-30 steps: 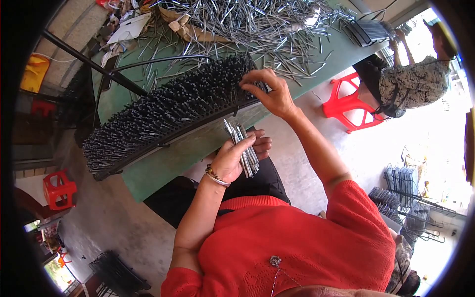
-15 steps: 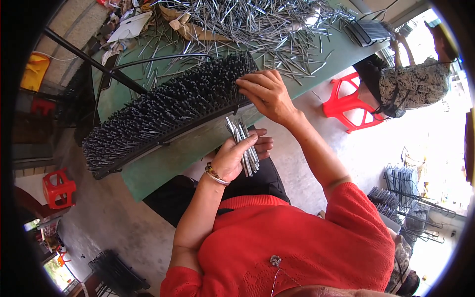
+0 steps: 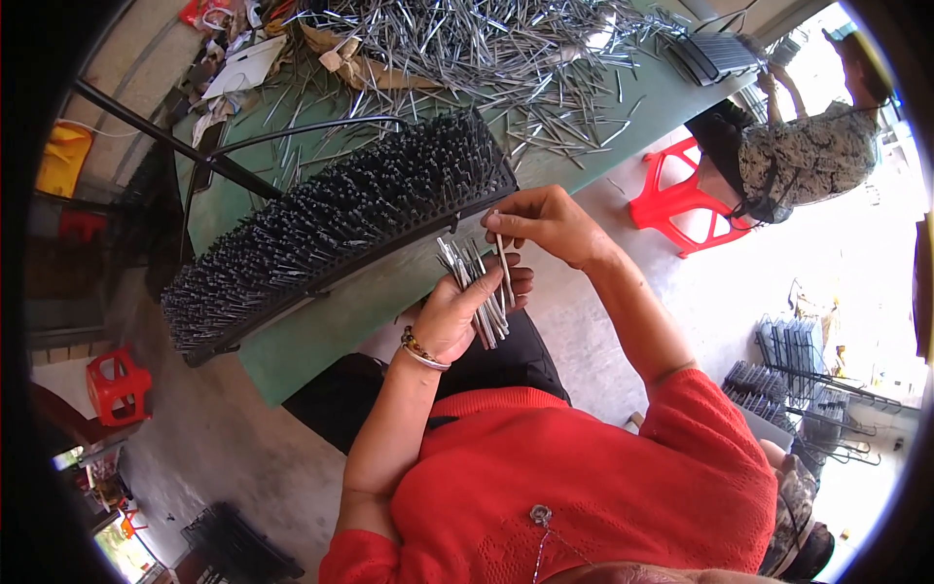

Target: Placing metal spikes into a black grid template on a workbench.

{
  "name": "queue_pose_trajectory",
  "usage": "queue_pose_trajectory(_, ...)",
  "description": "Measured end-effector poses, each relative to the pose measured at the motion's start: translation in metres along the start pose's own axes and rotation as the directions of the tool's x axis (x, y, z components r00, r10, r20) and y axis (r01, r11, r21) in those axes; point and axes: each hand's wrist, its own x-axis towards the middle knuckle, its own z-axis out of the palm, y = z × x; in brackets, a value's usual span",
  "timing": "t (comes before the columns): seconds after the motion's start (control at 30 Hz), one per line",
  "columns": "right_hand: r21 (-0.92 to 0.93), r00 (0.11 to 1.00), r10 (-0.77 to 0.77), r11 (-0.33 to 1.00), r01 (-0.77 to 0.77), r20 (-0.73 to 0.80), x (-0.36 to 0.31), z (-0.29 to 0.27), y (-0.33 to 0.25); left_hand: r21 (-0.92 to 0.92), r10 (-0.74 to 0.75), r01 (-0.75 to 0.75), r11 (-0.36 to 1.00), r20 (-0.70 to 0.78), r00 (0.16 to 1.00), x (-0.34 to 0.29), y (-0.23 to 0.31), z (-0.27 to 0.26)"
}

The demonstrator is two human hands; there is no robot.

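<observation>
My left hand [image 3: 455, 313] is closed round a bundle of thin metal rods [image 3: 455, 259], its thumb lying across them. Just above and to the right, my right hand [image 3: 556, 230] pinches a single rod [image 3: 504, 265] between thumb and fingers, its lower end close to the bundle. Beyond both hands, a long black rack [image 3: 336, 219] lies slantwise along the table's near edge, densely filled with upright dark-tipped rods. Its right end is nearest to my right hand.
A large heap of loose metal rods [image 3: 477, 58] covers the far part of the green table [image 3: 302, 355]. A smaller black rack [image 3: 715, 58] sits at its right end. Another person [image 3: 808, 161] is by a red stool [image 3: 671, 200]. More racks [image 3: 788, 365] stand at right.
My right hand has come away from the rack's right end, down to beside my left hand, and now has a single rod in its fingers. My left hand keeps the bundle.
</observation>
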Motion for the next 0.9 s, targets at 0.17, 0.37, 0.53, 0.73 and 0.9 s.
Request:
queue_pose_trajectory(0.17,-0.004,0.958,-0.181,0.983,0.185,-0.223,0.002,-0.016,-0.010,-0.128,-0.030,0.018,0.992,-0.085,0.996,0.006,-0.004,0.000)
queue_pose_trajectory(0.37,-0.068,0.813,-0.367,0.923,0.379,-0.453,0.027,-0.022,-0.019,-0.098,-0.075,0.068,0.993,-0.072,0.995,0.008,-0.007,0.002)
queue_pose_trajectory(0.53,-0.438,0.716,-0.581,0.799,0.411,-0.388,0.037,-0.015,-0.016,-0.089,-0.079,0.074,0.993,-0.058,0.995,0.008,-0.008,0.003)
queue_pose_trajectory(0.73,-0.621,0.671,-0.726,0.599,0.506,-0.153,0.033,0.001,-0.017,-0.085,-0.078,0.073,0.994,-0.061,0.995,0.006,-0.007,0.001)
queue_pose_trajectory(0.9,-0.604,0.661,-0.735,0.597,0.528,-0.150,0.033,0.001,-0.015,-0.101,-0.085,0.080,0.992,-0.048,0.995,0.006,-0.008,-0.001)
